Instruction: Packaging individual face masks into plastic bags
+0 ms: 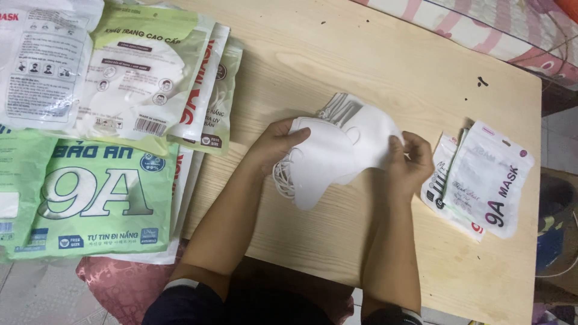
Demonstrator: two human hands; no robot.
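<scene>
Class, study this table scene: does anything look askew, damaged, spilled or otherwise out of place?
Nothing looks damaged or spilled. Slightly untidy: the green and white packets at the left overlap askew and overhang the table edge. Both hands, left hand and right hand, hold a stack of white masks.

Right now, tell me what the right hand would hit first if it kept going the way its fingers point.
The right hand points up and left, so it would press straight into the white masks it already grips. Beyond them lies the left hand, though depth is unclear.

Green and white mask packets [108,198] overlap left; two small pouches [481,180] right.
</scene>
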